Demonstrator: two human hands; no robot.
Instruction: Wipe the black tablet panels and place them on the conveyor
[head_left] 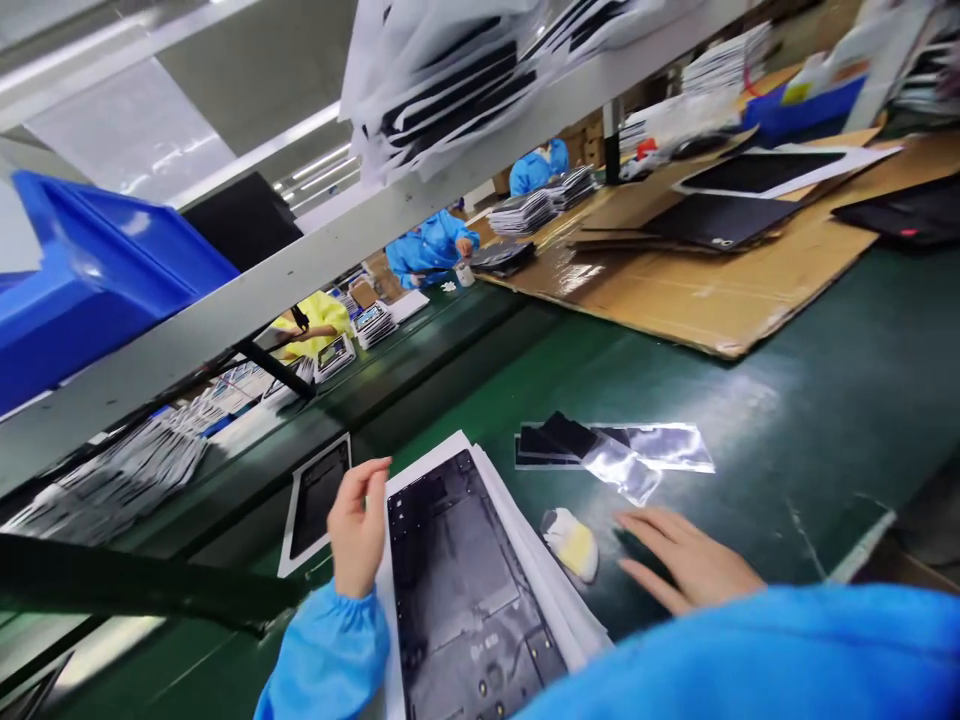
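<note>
On green bench point(847, 370), dark panel point(457, 570) lies face up on stacked white sheets point(561, 595), btwn the two hands, its long side running away from the wearer. L hand point(357, 525) is up at the panel's far L corner, fingers bent & close tog., tips right by the sheet edge; can't tell if they touch or pinch it. R hand point(686, 558) is well off the panel's R side, palm down, fingers spread, nothing btwn them. Tips point at yellow-&-white pad point(574, 545), small gap, pad sitting btwn R hand & stack. Film strips point(562, 437) lie crossed beyond pad. 2nd framed panel point(321, 497) is L of L hand, apart; cardboard point(637, 290) farther off, R.
</note>
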